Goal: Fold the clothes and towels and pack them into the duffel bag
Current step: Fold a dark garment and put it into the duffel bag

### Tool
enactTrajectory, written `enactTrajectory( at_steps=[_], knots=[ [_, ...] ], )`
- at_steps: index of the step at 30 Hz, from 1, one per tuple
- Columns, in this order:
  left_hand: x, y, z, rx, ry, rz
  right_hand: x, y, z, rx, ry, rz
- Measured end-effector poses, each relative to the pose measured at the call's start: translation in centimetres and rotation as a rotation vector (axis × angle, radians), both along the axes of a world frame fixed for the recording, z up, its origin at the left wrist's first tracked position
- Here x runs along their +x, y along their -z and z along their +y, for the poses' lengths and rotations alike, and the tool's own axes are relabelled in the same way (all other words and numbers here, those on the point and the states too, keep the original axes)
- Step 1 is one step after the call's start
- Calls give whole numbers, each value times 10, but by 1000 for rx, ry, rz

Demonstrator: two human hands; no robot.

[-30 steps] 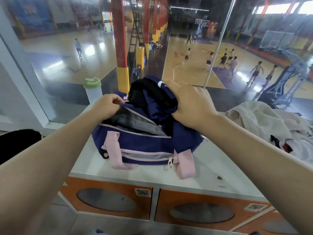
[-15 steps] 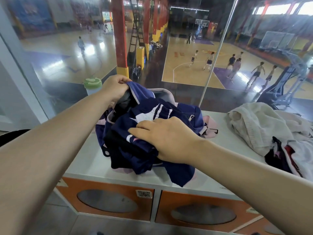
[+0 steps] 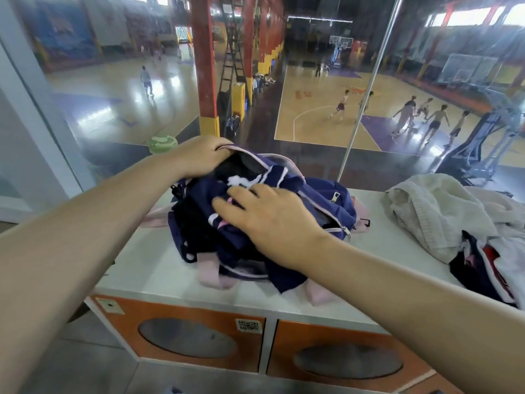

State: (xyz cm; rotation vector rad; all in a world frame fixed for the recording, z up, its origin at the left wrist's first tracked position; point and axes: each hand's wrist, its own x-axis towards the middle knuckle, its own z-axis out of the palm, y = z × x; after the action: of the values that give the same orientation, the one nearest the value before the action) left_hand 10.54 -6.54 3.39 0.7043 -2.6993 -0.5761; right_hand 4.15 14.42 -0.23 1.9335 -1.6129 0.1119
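Lying under both hands (image 3: 272, 220): duffel bag (image 3: 326, 194)

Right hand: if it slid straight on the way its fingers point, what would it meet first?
The right hand lies flat on the navy garment, fingers pointing left and slightly away. Going on, they would probably reach the left hand gripping the bag rim, though depth is unclear.
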Motion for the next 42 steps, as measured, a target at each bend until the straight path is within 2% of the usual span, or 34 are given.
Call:
enactTrajectory(
  at_steps=[5, 10, 13, 17, 20, 26, 30, 34, 39, 42],
  knots=[
    [3, -1, 8, 73, 17, 89, -1, -2, -23, -98, 169, 29],
    [3, 0, 16, 126, 20, 138, 1, 30, -50, 144, 307, -13],
    [11, -1, 16, 99, 41, 114, -2, 37, -60, 140, 388, -10],
    [16, 6, 10, 189, 114, 15, -7, 29, -86, 172, 384, -58],
    [9, 11, 8, 157, 100, 89, -14, 14, -105, 147, 420, -97],
    [-6, 5, -3, 177, 96, 259, -18, 7, -132, -40, 502, -174],
    [-5, 10, -4, 211, 111, 268, -18, 32, -154, 47, 512, -312],
    [0, 13, -11, 186, 116, 258, -8, 66, -171, 177, 433, -291],
    [2, 19, -28, 172, 89, 216, 11, 83, -182, 251, 395, -320],
    [-3, 22, -34, 160, 100, 232, 13, 84, -194, 219, 427, -430]
  ],
)
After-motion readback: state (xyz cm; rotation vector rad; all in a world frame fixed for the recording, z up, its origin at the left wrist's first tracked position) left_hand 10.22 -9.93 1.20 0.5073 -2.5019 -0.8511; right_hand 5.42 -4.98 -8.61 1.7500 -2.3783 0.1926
